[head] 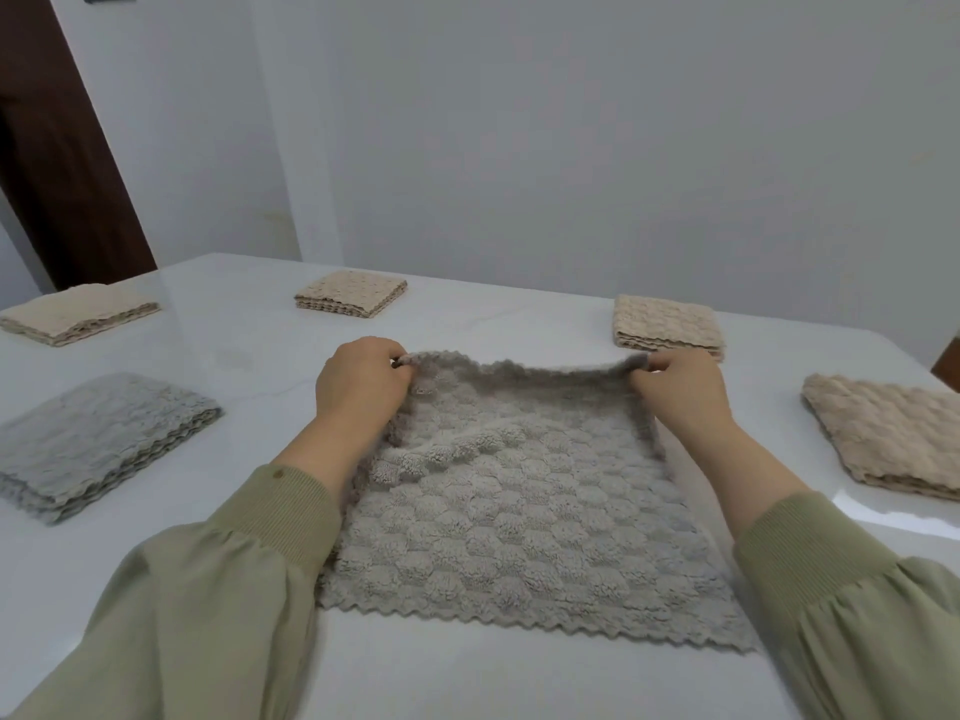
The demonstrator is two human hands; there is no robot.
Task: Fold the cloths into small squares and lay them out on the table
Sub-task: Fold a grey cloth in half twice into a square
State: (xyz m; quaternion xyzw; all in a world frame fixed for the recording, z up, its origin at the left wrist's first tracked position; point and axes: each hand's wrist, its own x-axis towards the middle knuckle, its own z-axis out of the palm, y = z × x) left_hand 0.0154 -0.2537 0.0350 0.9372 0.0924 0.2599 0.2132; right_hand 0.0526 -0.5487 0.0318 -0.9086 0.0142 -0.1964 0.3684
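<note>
Head view: grey cloth (pixel 519 511) lies flat at centre frame on the white table (pixel 249 335). Left hand (pixel 361 384) and right hand (pixel 680 389) each pinch a far corner, that edge lifted. Looks soft, light, floppy, fleecy; best gripped at the corners. Folded squares (pixel 350 293) sit around it.
</note>
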